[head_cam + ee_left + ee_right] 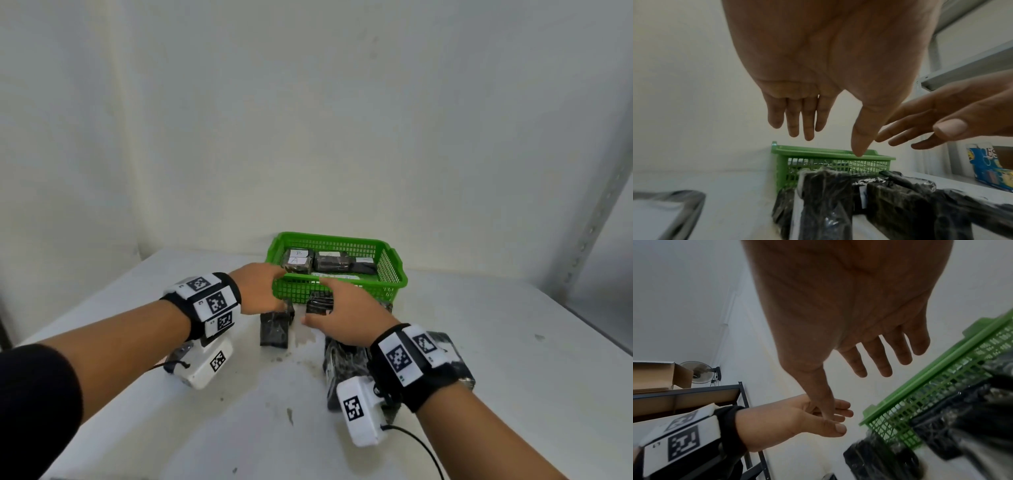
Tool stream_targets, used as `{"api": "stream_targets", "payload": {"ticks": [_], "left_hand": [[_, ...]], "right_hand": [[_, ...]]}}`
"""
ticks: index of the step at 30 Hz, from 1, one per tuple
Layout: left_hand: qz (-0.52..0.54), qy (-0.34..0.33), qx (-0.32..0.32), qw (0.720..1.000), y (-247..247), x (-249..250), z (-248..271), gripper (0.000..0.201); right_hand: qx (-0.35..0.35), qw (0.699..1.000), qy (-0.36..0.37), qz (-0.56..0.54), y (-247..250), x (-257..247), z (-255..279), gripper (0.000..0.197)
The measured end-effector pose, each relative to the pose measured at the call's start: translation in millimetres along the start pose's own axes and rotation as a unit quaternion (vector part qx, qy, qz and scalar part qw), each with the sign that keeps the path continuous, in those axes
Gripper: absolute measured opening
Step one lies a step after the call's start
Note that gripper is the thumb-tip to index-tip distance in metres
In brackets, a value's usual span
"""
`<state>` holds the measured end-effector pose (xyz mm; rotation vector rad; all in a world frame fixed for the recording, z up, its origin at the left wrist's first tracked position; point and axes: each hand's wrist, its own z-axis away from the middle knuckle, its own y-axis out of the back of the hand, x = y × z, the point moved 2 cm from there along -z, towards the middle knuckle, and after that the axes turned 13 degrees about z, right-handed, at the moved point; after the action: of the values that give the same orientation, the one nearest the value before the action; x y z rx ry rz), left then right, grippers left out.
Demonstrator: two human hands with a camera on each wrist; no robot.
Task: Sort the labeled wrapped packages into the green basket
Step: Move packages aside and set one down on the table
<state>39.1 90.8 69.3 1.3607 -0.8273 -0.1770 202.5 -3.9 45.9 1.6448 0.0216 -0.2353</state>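
Green basket (390, 270) at far side of white table (513, 359), holding three black wrapped packages (331, 262), white labels up, one marked A. More black wrapped packages loose on table just in front of basket: one (274, 329) below left hand, others (346, 359) under right wrist. Left hand (258, 289) above table near basket's front wall, fingers (797, 116) straight, slightly apart, gripping nothing. Right hand (346, 320) beside it, fingers (881, 356) spread and straight, holding nothing.

Black wrapped packages (274, 329) lie before the part-filled green basket (390, 274).
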Motion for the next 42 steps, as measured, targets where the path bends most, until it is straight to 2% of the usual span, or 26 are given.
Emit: {"api": "stream_targets", "payload": {"ticks": [4, 7, 10, 14, 19, 22, 27, 30, 33, 38, 42], "left_hand": [[-0.016, 0.035, -0.030, 0.999, -4, -17, 3, 0.078], [-0.039, 0.048, -0.035, 0.997, 0, -29, 4, 0.078], [-0.043, 0.079, -0.008, 0.996, 12, -47, 4, 0.077], [-0.045, 0.166, -0.002, 0.985, 16, -78, 11, 0.088], [-0.039, 0.224, 0.004, 0.974, -2, -106, 24, 0.098], [-0.049, 0.218, -0.016, 0.975, -11, -108, 30, 0.086], [-0.002, 0.220, -0.019, 0.975, -12, -108, 37, 0.030], [0.053, 0.218, -0.025, 0.974, -4, -114, 39, 0.032], [0.108, 0.161, -0.031, 0.980, 8, -116, 41, 0.055], [0.172, 0.099, -0.020, 0.980, 29, -105, 45, 0.073], [0.200, 0.043, -0.025, 0.978, 36, -99, 36, 0.091]], "right_hand": [[-0.042, 0.999, -0.005, -0.010, -15, -20, -7, 0.095], [-0.059, 0.997, -0.024, -0.032, -22, -32, -13, 0.093], [-0.040, 0.998, -0.030, -0.045, -29, -44, -19, 0.085], [-0.014, 0.999, 0.003, -0.047, -42, -65, -28, 0.083], [-0.013, 0.998, 0.062, -0.026, -50, -93, -40, 0.084], [0.010, 0.997, 0.077, 0.012, -51, -108, -45, 0.079], [-0.001, 0.992, 0.122, 0.014, -60, -126, -54, 0.074], [-0.017, 0.990, 0.140, -0.011, -66, -127, -61, 0.076], [-0.019, 0.987, 0.151, -0.051, -64, -123, -65, 0.084], [-0.007, 0.981, 0.143, -0.127, -51, -109, -67, 0.094], [-0.005, 0.973, 0.147, -0.179, -33, -88, -64, 0.094]]}}
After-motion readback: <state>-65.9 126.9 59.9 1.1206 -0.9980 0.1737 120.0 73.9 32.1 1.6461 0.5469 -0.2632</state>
